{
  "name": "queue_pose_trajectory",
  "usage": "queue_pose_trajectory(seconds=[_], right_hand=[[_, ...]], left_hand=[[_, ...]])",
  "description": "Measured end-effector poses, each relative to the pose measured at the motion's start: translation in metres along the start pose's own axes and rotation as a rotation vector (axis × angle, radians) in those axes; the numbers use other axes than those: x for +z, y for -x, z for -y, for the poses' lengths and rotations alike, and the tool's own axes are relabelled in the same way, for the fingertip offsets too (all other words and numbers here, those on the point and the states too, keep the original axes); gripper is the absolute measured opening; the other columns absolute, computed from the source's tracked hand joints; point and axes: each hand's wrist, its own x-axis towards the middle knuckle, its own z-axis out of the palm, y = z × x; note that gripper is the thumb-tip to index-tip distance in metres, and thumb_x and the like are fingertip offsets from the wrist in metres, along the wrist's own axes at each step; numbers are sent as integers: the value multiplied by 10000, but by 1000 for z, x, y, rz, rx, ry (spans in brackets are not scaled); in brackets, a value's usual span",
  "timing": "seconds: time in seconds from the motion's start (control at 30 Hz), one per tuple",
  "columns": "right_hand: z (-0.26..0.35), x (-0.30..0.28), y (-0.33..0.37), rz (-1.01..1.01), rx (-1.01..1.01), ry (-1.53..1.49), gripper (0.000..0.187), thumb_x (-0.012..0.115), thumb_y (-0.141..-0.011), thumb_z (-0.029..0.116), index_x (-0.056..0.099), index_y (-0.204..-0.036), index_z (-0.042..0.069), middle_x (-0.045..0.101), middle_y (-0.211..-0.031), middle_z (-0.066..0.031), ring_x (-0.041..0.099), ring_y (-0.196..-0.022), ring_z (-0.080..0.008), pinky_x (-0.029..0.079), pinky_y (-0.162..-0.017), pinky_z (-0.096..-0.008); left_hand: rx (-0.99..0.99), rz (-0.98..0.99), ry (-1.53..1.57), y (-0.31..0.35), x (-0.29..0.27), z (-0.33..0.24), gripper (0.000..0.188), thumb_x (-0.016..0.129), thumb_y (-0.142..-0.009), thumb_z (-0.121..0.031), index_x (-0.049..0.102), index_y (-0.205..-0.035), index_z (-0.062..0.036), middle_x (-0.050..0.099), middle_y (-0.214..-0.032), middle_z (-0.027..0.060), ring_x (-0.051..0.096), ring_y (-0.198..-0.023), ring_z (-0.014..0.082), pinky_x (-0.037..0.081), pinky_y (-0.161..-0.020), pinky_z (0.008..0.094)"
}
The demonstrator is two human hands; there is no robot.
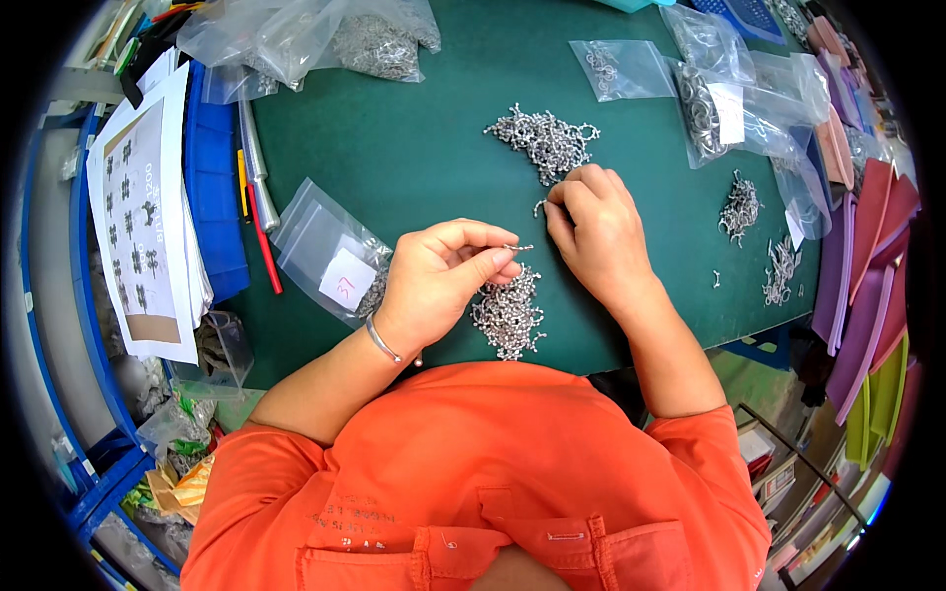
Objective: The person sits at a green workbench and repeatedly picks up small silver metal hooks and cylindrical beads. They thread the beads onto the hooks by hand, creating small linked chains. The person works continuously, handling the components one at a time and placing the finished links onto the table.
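Note:
Between thumb and forefinger, my left hand (pixel 448 266) pinches a small silver metal piece (pixel 519 247), which points to the right. Just below those fingers lies a pile of small silver metal pieces (pixel 507 320), close to the table's near edge. My right hand (pixel 601 231) is closed in a pinch too, with a small curved silver piece (pixel 539 208) showing at its fingertips. Beyond that hand spreads another heap of silver metal pieces (pixel 542 140). The two hands are apart, and the exact kind of the pieces is too small to tell.
Smaller silver piles (pixel 739 208) lie on the right of the green table (pixel 394 148). Plastic bags of metal parts (pixel 705 108) stand at the far right and far left. Left are a labelled bag (pixel 325 251), a red pen (pixel 264 241) and a blue tray (pixel 217 187) with printed sheets.

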Motion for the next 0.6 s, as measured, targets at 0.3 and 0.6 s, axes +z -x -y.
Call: queue_pose_trajectory(seconds=[0.3,0.6], right_hand=[[2,-4,6,6,-7,-68,81,713,-760,58,641,-797,53,608,-887,-63,584,-837,-275,459,-723,-396],[2,-5,7,51,-69,-78,108,708,-763,41,645,-850,55,600,-915,-68,571,-855,-276,446,-746,-390]], left_hand=[[51,188,-446,7,-10,-5,124,620,-904,44,689,-1007,37,629,-946,35,608,-775,75,500,-701,208],[-6,203,-625,5,-4,-16,157,677,-885,-44,698,-1038,-14,577,-820,-28,502,-671,27,435,-598,200]])
